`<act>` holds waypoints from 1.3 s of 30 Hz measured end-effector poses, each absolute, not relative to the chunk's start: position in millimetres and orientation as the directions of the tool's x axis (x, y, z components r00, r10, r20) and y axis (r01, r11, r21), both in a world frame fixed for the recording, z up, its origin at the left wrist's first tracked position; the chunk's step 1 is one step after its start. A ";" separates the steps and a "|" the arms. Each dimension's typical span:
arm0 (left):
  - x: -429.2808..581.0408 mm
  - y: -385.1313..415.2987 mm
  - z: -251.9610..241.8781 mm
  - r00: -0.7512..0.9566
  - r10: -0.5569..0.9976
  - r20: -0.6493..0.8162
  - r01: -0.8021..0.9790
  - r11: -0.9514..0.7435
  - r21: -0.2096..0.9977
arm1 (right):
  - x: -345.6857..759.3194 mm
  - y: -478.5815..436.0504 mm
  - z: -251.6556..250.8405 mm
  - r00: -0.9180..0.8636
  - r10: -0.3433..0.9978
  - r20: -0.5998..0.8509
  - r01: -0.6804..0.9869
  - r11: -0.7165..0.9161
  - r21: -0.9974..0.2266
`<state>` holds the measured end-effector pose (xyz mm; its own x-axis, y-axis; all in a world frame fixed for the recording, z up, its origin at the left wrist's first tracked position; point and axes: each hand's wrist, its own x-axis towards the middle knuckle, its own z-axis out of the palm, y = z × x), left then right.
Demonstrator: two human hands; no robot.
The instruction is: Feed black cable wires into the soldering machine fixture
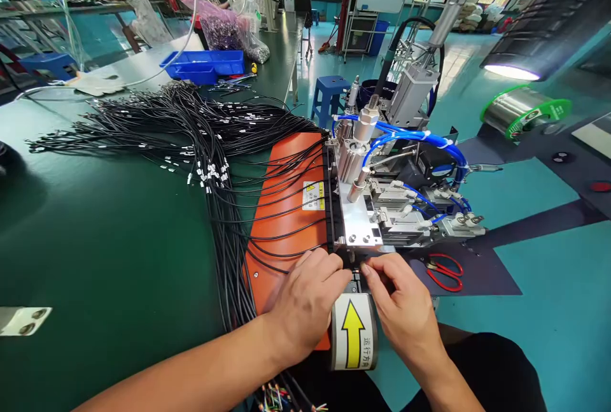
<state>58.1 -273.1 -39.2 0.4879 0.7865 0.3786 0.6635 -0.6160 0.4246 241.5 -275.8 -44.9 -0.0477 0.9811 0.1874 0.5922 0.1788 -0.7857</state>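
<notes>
My left hand is closed at the front end of the machine's track, its fingertips pressed together near the end of a black cable; the grip itself is hidden. Across the track, my right hand pinches something too small to make out at the track's edge. Between and below both hands sits a round part with a yellow arrow label. The metal machine with blue air tubes rises just beyond my fingers. Several black cables run over the orange cover from a large cable bundle to the track.
Red-handled scissors lie right of the machine. A solder spool and a black lamp hang at the right. Blue trays and more cables lie on the green table. A person sits at the back left.
</notes>
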 end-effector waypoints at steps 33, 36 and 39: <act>57.1 -272.4 -38.8 0.502 0.787 0.359 0.655 -0.617 0.436 | 250.7 -279.6 -46.5 0.034 0.954 -0.296 0.216 -0.296 -0.930; 57.3 -272.7 -39.0 0.498 0.791 0.357 0.654 -0.612 0.444 | 245.8 -281.8 -45.8 0.030 0.964 -0.263 0.253 -0.262 -0.931; 57.0 -273.5 -39.1 0.496 0.796 0.347 0.655 -0.605 0.453 | 241.6 -282.4 -46.9 0.055 0.972 -0.227 0.280 -0.233 -0.931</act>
<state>57.0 -273.5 -39.1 0.4956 0.7961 0.3472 0.6549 -0.6051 0.4526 241.6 -282.4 -46.9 0.0554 0.9723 -0.2271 0.2802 -0.2335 -0.9311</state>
